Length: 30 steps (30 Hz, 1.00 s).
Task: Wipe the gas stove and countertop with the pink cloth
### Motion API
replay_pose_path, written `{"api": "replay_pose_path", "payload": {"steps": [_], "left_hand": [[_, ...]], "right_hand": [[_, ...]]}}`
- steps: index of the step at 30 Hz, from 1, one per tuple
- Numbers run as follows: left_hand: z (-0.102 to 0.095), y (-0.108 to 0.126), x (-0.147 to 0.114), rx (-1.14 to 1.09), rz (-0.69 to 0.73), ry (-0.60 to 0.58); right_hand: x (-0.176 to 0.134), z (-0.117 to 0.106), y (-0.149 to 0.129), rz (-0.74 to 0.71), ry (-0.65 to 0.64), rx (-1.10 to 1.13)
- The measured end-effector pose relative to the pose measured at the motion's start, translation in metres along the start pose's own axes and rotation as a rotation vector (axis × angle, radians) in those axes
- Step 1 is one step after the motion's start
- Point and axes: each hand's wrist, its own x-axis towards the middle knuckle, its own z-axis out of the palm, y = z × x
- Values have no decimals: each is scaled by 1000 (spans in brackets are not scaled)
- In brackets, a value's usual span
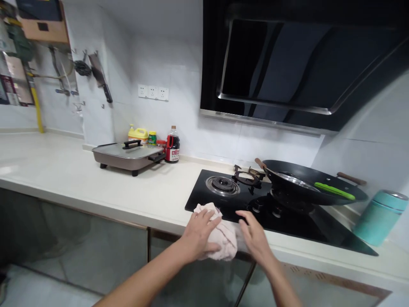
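Note:
My left hand (200, 232) grips a crumpled pale pink cloth (225, 241) at the front edge of the counter. The cloth bunches up past the fingertips, by the near left corner of the black gas stove (231, 212). To the right of the cloth, my right hand (254, 234) hovers with its fingers apart and nothing in them. Behind the hands lies the bare left burner (223, 186). Its pot support (247, 177) sits off it, toward the back of the stove.
A black wok (306, 196) with a green-handled utensil (335, 191) stands on the right burner. Beside it is a teal canister (380, 217). On the left counter are a lidded electric pan (128, 157) and a dark sauce bottle (173, 147). The range hood (271, 64) hangs above.

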Motion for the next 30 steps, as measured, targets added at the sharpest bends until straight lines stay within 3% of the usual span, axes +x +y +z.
{"api": "replay_pose_path", "payload": {"steps": [3, 5, 7, 10, 14, 18, 20, 23, 30], "left_hand": [[8, 19, 7, 122, -87, -43], [13, 35, 13, 169, -112, -48], [18, 54, 21, 190, -82, -14], [30, 87, 39, 208, 80, 90], [53, 131, 65, 277, 238, 187], [66, 144, 73, 363, 269, 166], [61, 133, 66, 324, 283, 160], [42, 98, 46, 256, 253, 128], [-9, -34, -39, 211, 81, 91]], "right_hand": [[4, -40, 41, -5, 66, -218], [5, -53, 63, 6, 72, -278], [5, -57, 79, 31, 45, -276], [2, -56, 92, 93, 14, -215], [-5, -60, 104, 192, 79, -157], [-7, -65, 113, 202, 83, -203], [-6, -64, 115, 169, 52, -245], [-4, -61, 119, 142, 5, -287], [-9, -58, 127, 152, -53, -294]]}}
